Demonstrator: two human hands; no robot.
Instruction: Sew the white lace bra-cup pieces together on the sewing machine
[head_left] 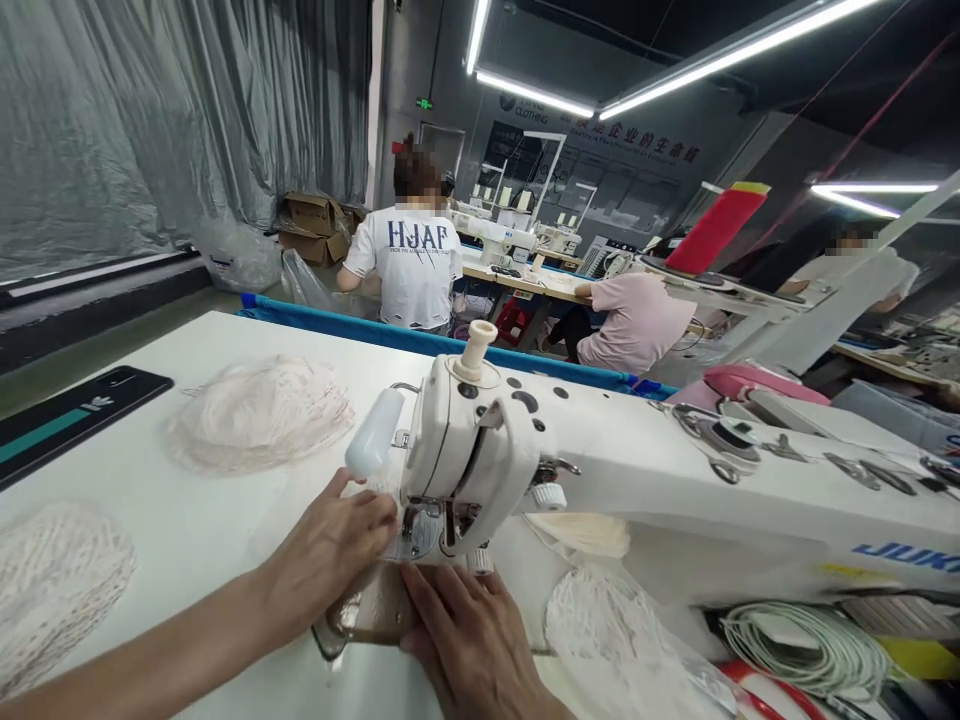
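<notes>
Head view looks down on a broad white table (187, 540), and stretched across it is the white sewing machine (600, 470), biggest thing in play, with blue JUKI lettering (911, 556) readable on its arm at the right edge. Its head sits dead centre, a cream knob (475, 350) standing on top.

Both hands are at the needle area now. The left hand (330, 550) lies open and flat, fingertips pressed down just beside the presser foot. The right hand (469, 630) is also open, fingers spread, resting on the small pale workpiece (375, 605) that lies on the plate right under the machine head. Neither hand grips; both press from above.

That workpiece looks thin, soft and light, likely to slide or pucker, so in my judgement flat fingertip pressure on either side of the needle suits it better than a pinch.

Around it sit heaps of white netted pieces: 1 at far left (52, 590), 1 beyond the left hand (259, 412), 1 by the right wrist (607, 630). A black strip with a teal band (67, 415) lies at the table's left edge.

Behind, a person in a white T-shirt (412, 260) shows HJAF across the back, with smaller print below it too fine to read. The far wall (600, 135) carries CLOTHING plus characters I cannot make out.
</notes>
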